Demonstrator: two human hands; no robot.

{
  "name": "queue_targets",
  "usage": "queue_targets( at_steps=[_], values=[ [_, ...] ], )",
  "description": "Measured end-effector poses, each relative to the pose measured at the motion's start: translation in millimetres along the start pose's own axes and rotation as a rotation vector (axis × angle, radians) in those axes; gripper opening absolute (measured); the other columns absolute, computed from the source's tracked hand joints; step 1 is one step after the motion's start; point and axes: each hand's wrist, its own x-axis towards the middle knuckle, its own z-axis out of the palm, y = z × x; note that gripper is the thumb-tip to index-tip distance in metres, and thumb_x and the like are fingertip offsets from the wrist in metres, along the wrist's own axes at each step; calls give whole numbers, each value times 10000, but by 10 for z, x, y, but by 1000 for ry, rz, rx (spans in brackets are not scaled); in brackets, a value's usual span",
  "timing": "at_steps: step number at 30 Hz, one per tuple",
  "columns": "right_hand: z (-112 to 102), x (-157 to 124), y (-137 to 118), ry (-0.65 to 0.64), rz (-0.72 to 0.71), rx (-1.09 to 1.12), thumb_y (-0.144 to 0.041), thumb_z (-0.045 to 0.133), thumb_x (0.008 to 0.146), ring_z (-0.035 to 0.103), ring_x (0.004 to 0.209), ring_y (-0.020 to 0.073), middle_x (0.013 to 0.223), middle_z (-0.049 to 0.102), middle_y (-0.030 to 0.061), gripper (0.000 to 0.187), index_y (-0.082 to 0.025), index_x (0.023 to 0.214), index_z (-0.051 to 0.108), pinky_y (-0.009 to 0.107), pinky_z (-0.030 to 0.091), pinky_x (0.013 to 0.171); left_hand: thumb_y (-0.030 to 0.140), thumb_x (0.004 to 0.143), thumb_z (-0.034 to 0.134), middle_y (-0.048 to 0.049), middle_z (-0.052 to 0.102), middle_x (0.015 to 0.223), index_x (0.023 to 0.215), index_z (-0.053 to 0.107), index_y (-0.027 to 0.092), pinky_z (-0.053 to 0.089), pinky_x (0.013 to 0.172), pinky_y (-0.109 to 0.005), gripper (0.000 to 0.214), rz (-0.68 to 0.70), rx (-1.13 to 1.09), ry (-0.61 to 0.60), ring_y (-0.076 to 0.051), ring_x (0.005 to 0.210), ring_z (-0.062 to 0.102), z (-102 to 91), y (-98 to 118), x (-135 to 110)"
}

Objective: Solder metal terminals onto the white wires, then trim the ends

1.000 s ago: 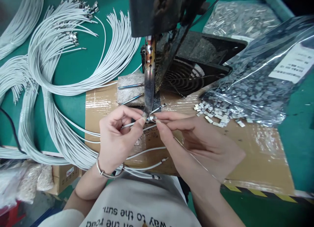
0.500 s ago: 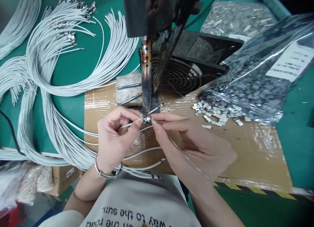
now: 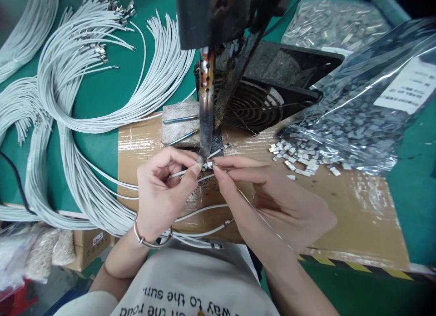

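My left hand pinches a white wire close to its end, thumb against index finger. At that end sits a small shiny metal terminal, right below the dark tip of a soldering iron mounted upright. Touching or nearly touching the terminal from the other side are the fingertips of my right hand, closed in a pinch. A thin strand of solder wire runs from the right fingers back under the palm. The exact contact between tip, solder and terminal is hidden by fingertips.
Bundles of white wires cover the left side. A worn sponge block lies beside the iron, a black fan behind it. Loose metal tabs spill from a plastic bag onto the cardboard.
The whole view has shifted slightly, so most things appear a little further right. Both hands keep their pinches under the iron tip; little else differs.
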Motion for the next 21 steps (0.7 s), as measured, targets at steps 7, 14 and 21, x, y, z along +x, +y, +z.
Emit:
queue_targets(
  at_steps=[7, 14, 21],
  values=[
    [9, 10, 5, 7, -37, -16, -21, 762, 844, 792, 872, 179, 1011, 824, -11, 265, -272, 923, 742, 322, 642, 824, 113, 804, 816, -43, 770, 844, 737, 753, 184, 299, 459, -231, 116, 12, 4, -5, -82, 546, 469, -16, -33, 1],
    [15, -10, 21, 9, -12, -3, -22, 749, 851, 794, 864, 172, 1000, 829, -20, 269, -281, 922, 739, 323, 648, 850, 140, 832, 811, -48, 768, 857, 753, 754, 183, 309, 462, -223, 107, 0, 1, -26, -90, 582, 514, -29, -65, 7],
    [15, -7, 10, 4, -5, -3, -28, 745, 856, 799, 871, 186, 1009, 826, -22, 273, -294, 920, 734, 338, 656, 829, 154, 811, 814, -52, 769, 836, 729, 747, 180, 320, 446, -220, 109, -26, -5, -7, -87, 548, 507, -8, -42, 9]
  ],
)
